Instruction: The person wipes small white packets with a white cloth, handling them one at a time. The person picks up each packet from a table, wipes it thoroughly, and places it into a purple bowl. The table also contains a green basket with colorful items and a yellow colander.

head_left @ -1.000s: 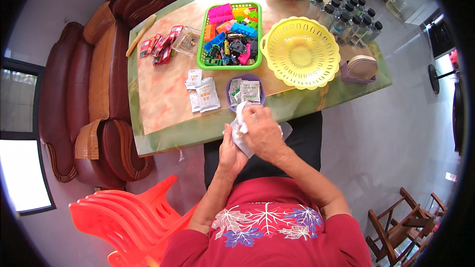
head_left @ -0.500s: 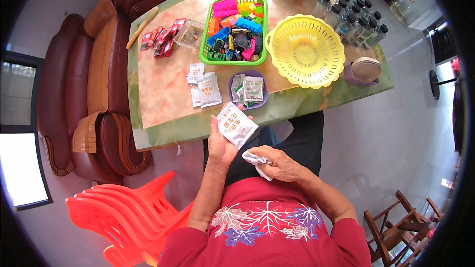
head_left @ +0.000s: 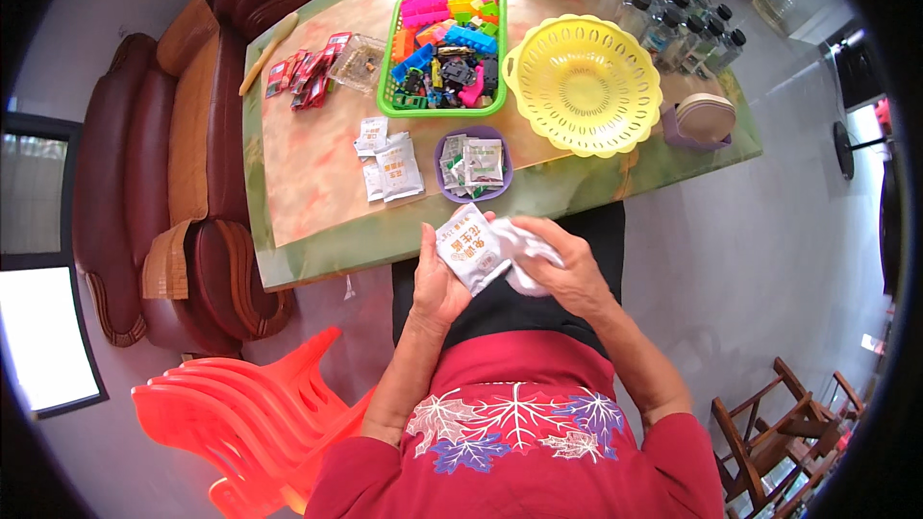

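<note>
My left hand (head_left: 438, 281) holds a white sachet (head_left: 468, 249) upright just below the near edge of the green marble table (head_left: 317, 231). My right hand (head_left: 565, 269) grips a crumpled white cloth (head_left: 524, 252) and presses it against the sachet's right side. Right in front of the hands, a small purple bowl (head_left: 471, 165) holds several more sachets. A few loose white sachets (head_left: 389, 165) lie on the table to its left.
A green basket of coloured building blocks (head_left: 443, 48) and an empty yellow colander (head_left: 584, 85) stand further back. Red packets (head_left: 303, 77), a clear box, dark-capped bottles (head_left: 683, 24) and a lidded pot (head_left: 702, 120) are also there. Stacked red plastic chairs (head_left: 250, 423) stand at my left.
The hands parted, the left lifting the sachet while the right dropped with the cloth; now the right hand has come back up and the cloth is on the sachet again.
</note>
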`<state>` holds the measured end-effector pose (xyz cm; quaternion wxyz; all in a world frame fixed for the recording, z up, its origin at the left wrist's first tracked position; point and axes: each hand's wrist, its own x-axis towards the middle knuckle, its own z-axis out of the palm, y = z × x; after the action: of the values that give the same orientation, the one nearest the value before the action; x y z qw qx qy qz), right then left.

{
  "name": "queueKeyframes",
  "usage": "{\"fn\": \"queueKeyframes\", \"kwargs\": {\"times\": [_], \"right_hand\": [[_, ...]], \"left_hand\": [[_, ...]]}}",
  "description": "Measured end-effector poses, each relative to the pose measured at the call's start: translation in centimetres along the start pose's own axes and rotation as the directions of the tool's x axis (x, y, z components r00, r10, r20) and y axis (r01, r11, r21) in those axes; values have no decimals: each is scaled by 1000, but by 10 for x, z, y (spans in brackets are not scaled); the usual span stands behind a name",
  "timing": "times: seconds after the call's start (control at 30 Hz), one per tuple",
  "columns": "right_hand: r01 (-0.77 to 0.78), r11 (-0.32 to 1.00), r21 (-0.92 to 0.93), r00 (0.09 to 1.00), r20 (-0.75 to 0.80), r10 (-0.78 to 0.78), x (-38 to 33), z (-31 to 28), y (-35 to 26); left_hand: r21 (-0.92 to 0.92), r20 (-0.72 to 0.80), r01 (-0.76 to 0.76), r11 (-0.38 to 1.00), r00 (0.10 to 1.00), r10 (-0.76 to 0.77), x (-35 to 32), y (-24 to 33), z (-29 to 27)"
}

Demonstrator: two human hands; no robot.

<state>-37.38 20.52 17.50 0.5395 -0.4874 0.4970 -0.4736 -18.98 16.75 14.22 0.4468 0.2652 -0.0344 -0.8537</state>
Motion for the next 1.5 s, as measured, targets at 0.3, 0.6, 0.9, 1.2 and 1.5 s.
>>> {"fn": "queueKeyframes", "kwargs": {"times": [0.3,0.6,0.9,1.2,1.5], "right_hand": [[379,651,-658,890,66,-451,17,72,11],[359,589,-724,864,20,-502,26,58,17],[218,659,-720,976,173,-134,-16,25,35],[-95,824,558,991,-27,133,2,25,7],[425,666,-612,881,110,-461,7,37,19]], "left_hand": [[223,217,-147,964,971,98,1,-11,-9],[77,58,-69,995,996,64,-1,-7,11],[222,49,-117,968,993,108,-2,2,4],[172,-32,-41,984,998,48,0,-3,2],[160,-24,2,987,1000,1,-4,-6,6]]}}
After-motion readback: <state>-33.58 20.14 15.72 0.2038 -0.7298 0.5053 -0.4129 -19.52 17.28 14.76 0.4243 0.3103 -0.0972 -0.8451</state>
